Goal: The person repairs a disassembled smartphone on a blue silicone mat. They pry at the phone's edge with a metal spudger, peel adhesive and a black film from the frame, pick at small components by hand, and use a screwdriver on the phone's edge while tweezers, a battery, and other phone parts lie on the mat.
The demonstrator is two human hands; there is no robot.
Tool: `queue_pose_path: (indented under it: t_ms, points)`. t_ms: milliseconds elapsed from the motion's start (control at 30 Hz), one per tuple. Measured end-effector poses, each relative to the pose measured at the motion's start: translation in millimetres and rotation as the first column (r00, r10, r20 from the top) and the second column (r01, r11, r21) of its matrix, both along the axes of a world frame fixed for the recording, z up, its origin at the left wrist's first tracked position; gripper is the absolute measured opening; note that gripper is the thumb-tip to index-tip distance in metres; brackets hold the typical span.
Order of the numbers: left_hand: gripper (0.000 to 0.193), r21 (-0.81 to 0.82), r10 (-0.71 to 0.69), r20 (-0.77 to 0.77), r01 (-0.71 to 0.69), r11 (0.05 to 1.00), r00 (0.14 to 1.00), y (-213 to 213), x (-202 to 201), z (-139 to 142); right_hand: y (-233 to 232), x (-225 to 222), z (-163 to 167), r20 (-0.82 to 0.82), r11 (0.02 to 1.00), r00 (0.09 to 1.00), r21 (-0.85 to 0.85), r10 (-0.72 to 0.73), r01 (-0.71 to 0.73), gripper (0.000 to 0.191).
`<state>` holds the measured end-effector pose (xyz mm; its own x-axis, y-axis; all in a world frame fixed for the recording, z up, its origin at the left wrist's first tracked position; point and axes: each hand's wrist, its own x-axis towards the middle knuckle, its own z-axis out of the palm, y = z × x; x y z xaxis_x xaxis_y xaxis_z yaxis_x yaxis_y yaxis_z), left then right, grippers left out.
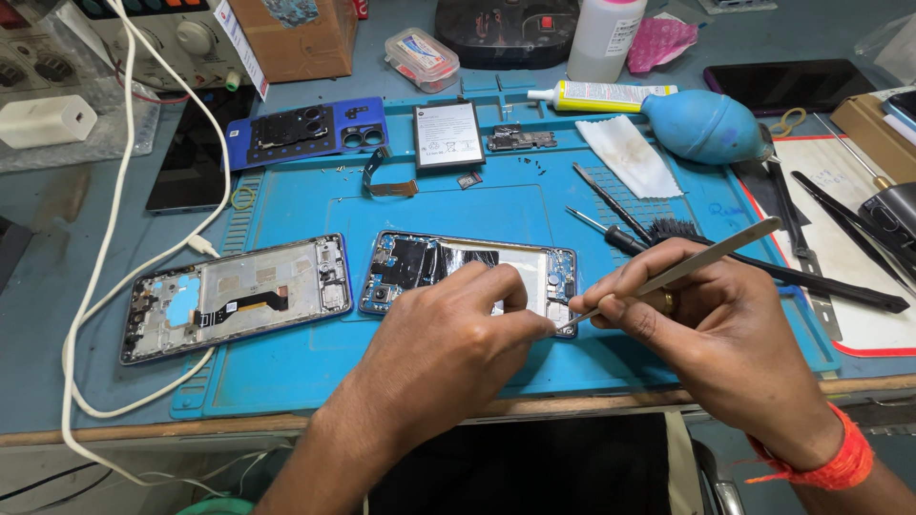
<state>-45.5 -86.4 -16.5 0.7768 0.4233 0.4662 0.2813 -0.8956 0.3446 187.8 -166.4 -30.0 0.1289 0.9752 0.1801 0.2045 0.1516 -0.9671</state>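
Opened blue smartphone chassis (448, 272), its back removed and its circuit boards and silver shielding exposed, lies near the front middle of the wide blue silicone repair mat (315, 367) that covers most of the grey bench (43, 315). To its left on the mat rests a second stripped phone frame with a pale metal midplate (234, 296), and behind both sit a blue plastic back cover with camera cut-outs (307, 132) and a flat black rectangular battery (448, 134). A blue rubber dust-blower bulb (704, 126) lies at the mat's far right. The left hand (448, 348) presses down on the chassis near its lower right edge, fingers curled close together and steadying it rather than gripping anything. The right hand (725, 329) pinches a slim metal pair of tweezers (682, 269), tips aimed at the chassis's right end just beside the left fingertips. By the look of it, a small part or connector at that end is being worked with the tweezer tips; a fine, steady touch and firm bracing of the frame seem called for, since tiny loose screws (531, 166) lie scattered on the mat.
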Motion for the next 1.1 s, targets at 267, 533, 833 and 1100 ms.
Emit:
queue_pose_path:
  t_ms: [267,533,833,1100]
  points:
    - [0.013,-0.059,-0.008,0.064,0.012,0.998,0.998,3.5,-5.1,0.6,0.6,0.0,-1.1,-0.013,1.0,1.0,-0.012,-0.018,0.018,0.009]
    - [0.016,-0.101,0.168,0.188,-0.151,0.983,0.968,6.9,-34.7,29.5,-0.7,2.6,-0.2,-0.027,1.0,1.0,0.011,-0.015,0.016,0.009]
    - [0.013,-0.223,0.372,0.06,-0.351,0.909,0.926,12.7,-71.9,34.8,-2.8,3.3,3.9,-0.008,0.994,0.994,-0.01,-0.11,0.11,0.013]
    - [0.022,-0.287,0.405,-0.239,-0.463,0.839,0.883,3.1,-65.9,21.1,-3.7,0.9,5.1,-0.015,0.992,0.992,0.023,-0.125,0.126,0.017]
